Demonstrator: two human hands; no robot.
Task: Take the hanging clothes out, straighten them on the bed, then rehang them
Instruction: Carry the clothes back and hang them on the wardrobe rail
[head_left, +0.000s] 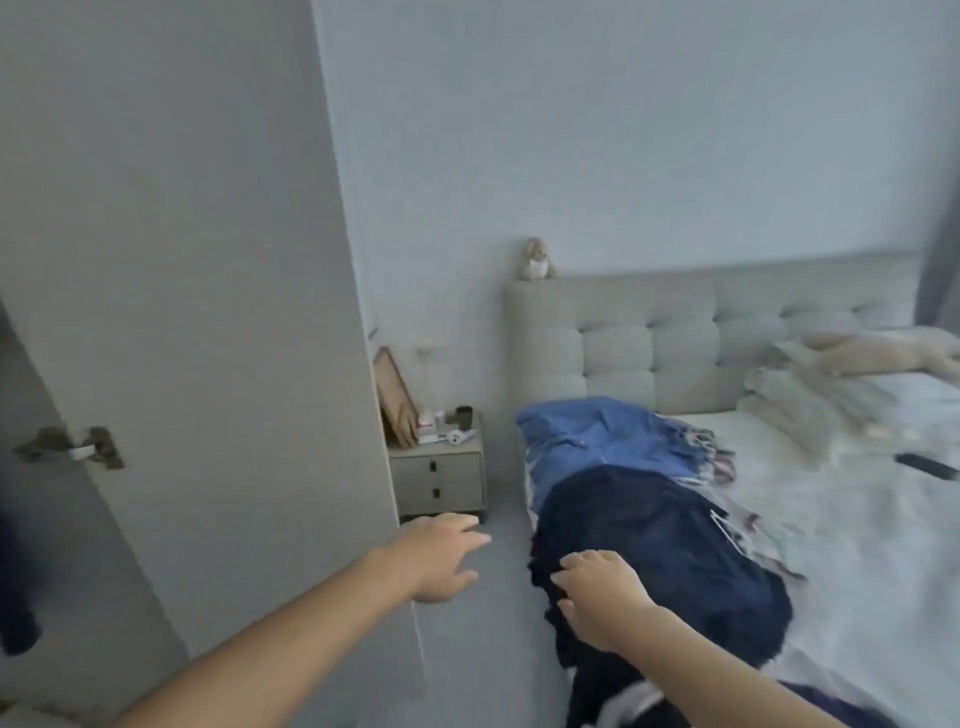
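Note:
A heap of clothes lies along the left edge of the bed (857, 561). A dark navy garment (654, 540) tops the near end, and a blue shirt (597, 431) lies behind it toward the headboard. Hanger hooks (698, 441) stick out on the heap's right side. My right hand (597, 597) rests on the navy garment's near left edge, fingers spread and curled onto the cloth; whether it grips is unclear. My left hand (441, 553) hovers open over the floor between the wardrobe door and the bed, holding nothing.
An open wardrobe door (197, 312) with a hinge stands at the left. A bedside cabinet (439, 480) with small items sits against the wall. Pillows (810, 400) and a black remote (927, 465) lie on the bed. A soft toy (536, 260) sits on the headboard.

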